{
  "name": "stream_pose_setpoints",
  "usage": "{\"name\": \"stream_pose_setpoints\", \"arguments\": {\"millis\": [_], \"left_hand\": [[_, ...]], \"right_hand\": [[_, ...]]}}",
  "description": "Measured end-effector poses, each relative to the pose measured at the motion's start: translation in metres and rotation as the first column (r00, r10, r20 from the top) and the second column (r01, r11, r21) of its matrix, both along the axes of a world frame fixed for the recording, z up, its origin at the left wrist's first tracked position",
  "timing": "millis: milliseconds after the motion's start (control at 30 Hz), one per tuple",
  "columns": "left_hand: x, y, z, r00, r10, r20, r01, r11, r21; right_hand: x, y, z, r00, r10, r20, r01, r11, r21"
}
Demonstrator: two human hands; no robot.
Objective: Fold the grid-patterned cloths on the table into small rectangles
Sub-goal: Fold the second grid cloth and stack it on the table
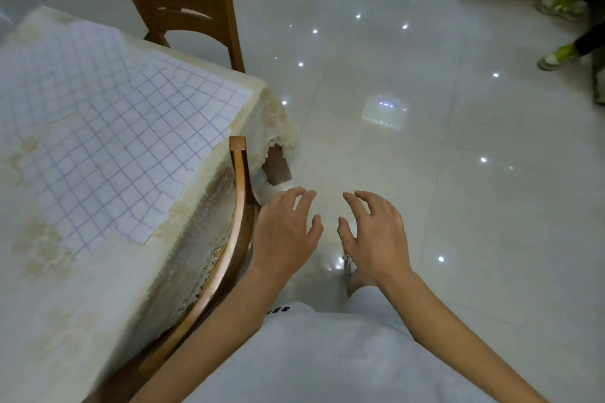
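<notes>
White grid-patterned cloths (108,141) lie flat and overlapping on the table (65,298), to our left. We hold our left hand (284,232) and right hand (376,235) above the tiled floor (442,127), clear of the cloths. Fingers are spread, loosely curled, gripping nothing. A wooden chair (240,206) stands against the table edge beside our left hand.

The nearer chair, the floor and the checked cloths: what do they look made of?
Nearer chair: wood, likely varnished; orange-brown with a sheen. Floor: pale glossy tile, probably ceramic or stone; it mirrors lights and shows joint lines. Grid-patterned cloths: thin, matt, white sheets lying flat; fabric or paper cannot be told.
</notes>
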State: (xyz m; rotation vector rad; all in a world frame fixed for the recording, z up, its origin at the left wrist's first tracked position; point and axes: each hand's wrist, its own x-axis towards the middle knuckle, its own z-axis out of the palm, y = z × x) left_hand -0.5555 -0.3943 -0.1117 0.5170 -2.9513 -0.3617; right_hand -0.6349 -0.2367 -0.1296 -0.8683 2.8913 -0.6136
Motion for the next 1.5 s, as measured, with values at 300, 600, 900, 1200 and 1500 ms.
{"name": "stream_pose_setpoints", "arguments": {"millis": [300,600,900,1200,1500], "left_hand": [[-0.102,-0.019,0.022,0.966,0.243,0.084,-0.246,0.969,0.027],[-0.108,-0.056,0.048,0.853,0.521,-0.006,-0.521,0.853,0.035],[-0.018,-0.121,0.05,0.618,0.786,-0.038,-0.782,0.619,0.074],[0.088,-0.218,0.009,0.63,0.777,-0.009,-0.776,0.63,0.016],[0.134,-0.284,-0.072,0.834,0.549,0.046,-0.551,0.832,0.058]], "right_hand": [[-0.146,-0.051,0.009,0.965,0.26,-0.043,-0.261,0.965,-0.035],[-0.194,-0.132,0.018,0.839,0.539,-0.07,-0.543,0.836,-0.073],[-0.157,-0.243,0.024,0.653,0.751,-0.096,-0.757,0.643,-0.118],[-0.092,-0.336,0.017,0.453,0.889,-0.062,-0.891,0.453,-0.006],[-0.048,-0.394,-0.052,0.27,0.962,0.027,-0.959,0.267,0.092]]}}
